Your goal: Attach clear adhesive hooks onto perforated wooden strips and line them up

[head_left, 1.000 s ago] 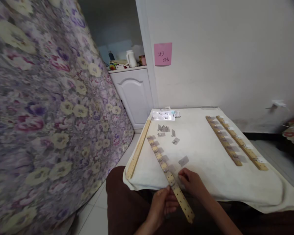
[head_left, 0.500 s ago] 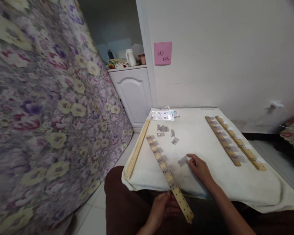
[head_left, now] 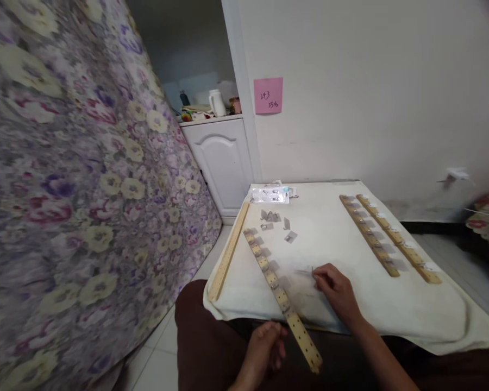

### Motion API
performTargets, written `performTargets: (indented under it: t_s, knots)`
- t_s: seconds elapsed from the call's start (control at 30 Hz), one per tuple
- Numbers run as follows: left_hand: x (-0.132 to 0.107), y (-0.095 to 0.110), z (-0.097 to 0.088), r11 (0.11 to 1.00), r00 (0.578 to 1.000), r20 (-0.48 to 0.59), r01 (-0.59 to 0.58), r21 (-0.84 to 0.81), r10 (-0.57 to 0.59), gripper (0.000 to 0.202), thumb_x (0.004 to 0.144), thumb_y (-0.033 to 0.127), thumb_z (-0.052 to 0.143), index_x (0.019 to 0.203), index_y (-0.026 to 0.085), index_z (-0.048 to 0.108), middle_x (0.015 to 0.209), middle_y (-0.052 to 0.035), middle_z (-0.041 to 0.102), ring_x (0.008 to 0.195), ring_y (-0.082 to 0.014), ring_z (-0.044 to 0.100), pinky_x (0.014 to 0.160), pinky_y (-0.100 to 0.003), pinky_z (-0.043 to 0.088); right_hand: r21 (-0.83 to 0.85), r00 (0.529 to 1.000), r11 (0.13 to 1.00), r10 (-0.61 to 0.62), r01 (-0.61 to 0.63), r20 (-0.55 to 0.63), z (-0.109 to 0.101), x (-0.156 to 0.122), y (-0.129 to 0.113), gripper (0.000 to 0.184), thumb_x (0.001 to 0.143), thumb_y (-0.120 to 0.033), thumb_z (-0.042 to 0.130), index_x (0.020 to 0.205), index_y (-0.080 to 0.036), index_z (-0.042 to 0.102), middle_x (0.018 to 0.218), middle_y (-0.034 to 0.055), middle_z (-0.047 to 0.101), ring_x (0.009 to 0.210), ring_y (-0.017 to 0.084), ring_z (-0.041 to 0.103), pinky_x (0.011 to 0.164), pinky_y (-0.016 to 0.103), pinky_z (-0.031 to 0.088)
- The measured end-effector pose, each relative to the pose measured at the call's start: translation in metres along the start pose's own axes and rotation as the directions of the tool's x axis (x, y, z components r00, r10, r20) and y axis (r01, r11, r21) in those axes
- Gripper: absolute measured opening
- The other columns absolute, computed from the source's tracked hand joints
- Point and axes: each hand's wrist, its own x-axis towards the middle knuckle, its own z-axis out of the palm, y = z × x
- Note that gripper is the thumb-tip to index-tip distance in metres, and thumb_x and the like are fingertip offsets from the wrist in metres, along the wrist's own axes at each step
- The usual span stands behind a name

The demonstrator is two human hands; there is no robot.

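My right hand [head_left: 334,285] is closed in a pinch above the cloth, holding a small clear plastic piece [head_left: 303,271] with a metal bit, seen nearly edge-on and blurred. Left of it lies a perforated wooden strip [head_left: 295,326], its near end jutting past the table edge. Several clear pieces with metal parts line its far portion; the near portion shows bare holes. Beside that near end, my left hand [head_left: 267,342] is curled, thumb against forefinger, slightly apart from the strip. Whatever it may hold is hidden. Loose clear pieces [head_left: 270,216] lie farther back.
A bare perforated strip [head_left: 228,252] lies along the table's left edge. Two fitted strips, one darker [head_left: 369,234] and one lighter [head_left: 399,239], lie at right. A clear package [head_left: 270,195] sits at the back on the cream cloth [head_left: 321,217]. A floral curtain [head_left: 85,190] hangs at left.
My left hand has come off the wooden strip and shifted slightly left. The clear piece in my right hand has turned from face-on to edge-on, and that hand has moved slightly right and nearer.
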Motion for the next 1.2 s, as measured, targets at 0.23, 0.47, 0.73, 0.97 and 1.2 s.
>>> performTargets:
  t_s: [0.23, 0.47, 0.73, 0.97, 1.2]
  knots:
    - [-0.028, 0.037, 0.015, 0.988, 0.987, 0.050, -0.148, -0.045, 0.151, 0.043, 0.077, 0.055, 0.058, 0.086, 0.013, 0.060, 0.056, 0.0003, 0.061, 0.038, -0.0053, 0.047, 0.038, -0.017, 0.026, -0.043, 0.922, 0.928, -0.361, 0.370, 0.142, 0.003, -0.013, -0.019, 0.016, 0.088, -0.018, 0.047, 0.090, -0.022, 0.062, 0.086, 0.0054, 0.059, 0.083, 0.017, 0.058, 0.072, 0.029, 0.049]
    - [-0.031, 0.051, 0.023, 0.956, 0.988, 0.034, -0.139, -0.259, 0.153, 0.031, 0.076, 0.044, 0.065, 0.075, 0.014, 0.058, 0.070, -0.0031, 0.064, 0.049, -0.0059, 0.055, 0.043, -0.015, 0.035, -0.009, 0.823, 0.895, -0.407, 0.447, 0.397, 0.013, -0.029, -0.040, 0.024, 0.089, -0.013, 0.040, 0.095, -0.023, 0.061, 0.089, 0.0050, 0.057, 0.076, 0.013, 0.057, 0.066, 0.023, 0.048]
    - [-0.035, 0.042, 0.026, 0.965, 0.995, 0.076, -0.036, -0.261, 0.058, 0.030, 0.075, 0.040, 0.066, 0.078, 0.012, 0.060, 0.065, -0.0053, 0.066, 0.044, -0.0074, 0.056, 0.040, -0.015, 0.035, -0.042, 0.821, 0.906, -0.362, 0.422, 0.440, 0.012, -0.039, -0.050, 0.033, 0.081, -0.008, 0.042, 0.104, -0.024, 0.059, 0.095, 0.0054, 0.055, 0.075, 0.014, 0.056, 0.066, 0.025, 0.047]
    - [-0.035, 0.037, 0.026, 0.954, 0.995, 0.103, 0.011, -0.301, 0.021, 0.026, 0.074, 0.035, 0.067, 0.082, 0.011, 0.061, 0.064, -0.0053, 0.066, 0.044, -0.0083, 0.058, 0.040, -0.015, 0.037, -0.005, 0.828, 0.916, -0.361, 0.402, 0.429, 0.012, -0.042, -0.055, 0.032, 0.084, -0.015, 0.036, 0.096, -0.026, 0.064, 0.098, 0.0047, 0.053, 0.068, 0.012, 0.055, 0.062, 0.025, 0.045]
    - [-0.035, 0.036, 0.027, 0.952, 0.996, 0.085, 0.009, -0.307, 0.018, 0.026, 0.074, 0.035, 0.067, 0.080, 0.011, 0.060, 0.063, -0.0055, 0.066, 0.044, -0.0085, 0.058, 0.039, -0.014, 0.036, 0.160, 0.919, 0.964, -0.252, 0.211, 0.305, 0.016, -0.042, -0.052, 0.020, 0.087, -0.024, 0.042, 0.099, -0.023, 0.058, 0.087, 0.0061, 0.059, 0.076, 0.018, 0.057, 0.067, 0.030, 0.048]
